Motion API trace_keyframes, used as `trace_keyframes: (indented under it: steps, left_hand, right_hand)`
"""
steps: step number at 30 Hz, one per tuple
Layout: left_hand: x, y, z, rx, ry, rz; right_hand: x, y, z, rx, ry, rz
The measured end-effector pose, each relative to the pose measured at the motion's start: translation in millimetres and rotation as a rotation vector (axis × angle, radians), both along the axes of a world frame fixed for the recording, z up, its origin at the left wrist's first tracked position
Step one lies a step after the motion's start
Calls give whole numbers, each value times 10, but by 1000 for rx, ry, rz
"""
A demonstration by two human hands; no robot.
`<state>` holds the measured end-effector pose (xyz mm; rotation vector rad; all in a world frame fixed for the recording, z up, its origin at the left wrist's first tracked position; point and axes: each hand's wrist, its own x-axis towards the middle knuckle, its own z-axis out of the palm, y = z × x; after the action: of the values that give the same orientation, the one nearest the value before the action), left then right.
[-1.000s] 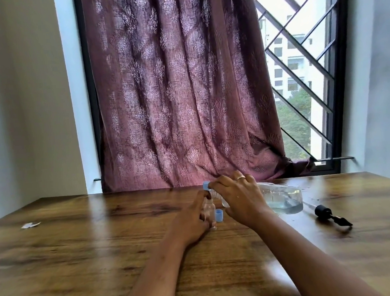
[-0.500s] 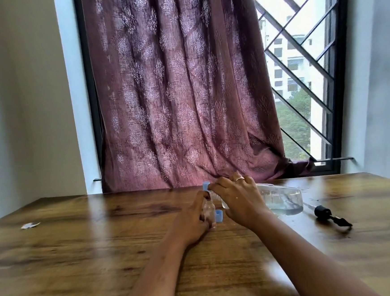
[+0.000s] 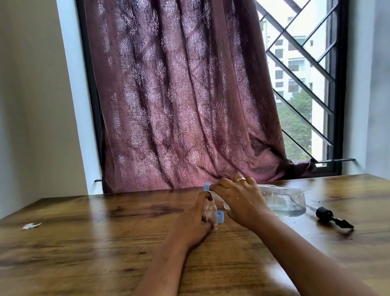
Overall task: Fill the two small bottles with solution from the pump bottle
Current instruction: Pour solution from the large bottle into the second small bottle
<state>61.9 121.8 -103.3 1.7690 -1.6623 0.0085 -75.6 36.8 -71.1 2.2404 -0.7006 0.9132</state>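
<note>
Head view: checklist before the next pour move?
1. Small bottle upright, held by left hand: ok.
2. Blue cap off, standing on the table beside it: ok.
3. Pump head removed, lying to the right: ok.
4. Pump bottle gripped by right hand: ok.
5. Its neck lined up over the small bottle's mouth: cannot tell, the hand hides it.
6. Solution reaching the neck: not ok, it pools at the base end.

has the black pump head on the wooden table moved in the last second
No: the black pump head lies at the same spot on the wooden table, right of the clear plastic bottle.
</note>
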Motion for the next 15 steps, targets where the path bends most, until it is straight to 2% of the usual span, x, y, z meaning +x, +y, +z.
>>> trace_keyframes:
  steps: [15]
  left_hand:
    - [-27,26,38,34,15,5]
  right_hand:
    - [21,8,16,-5,4,-14]
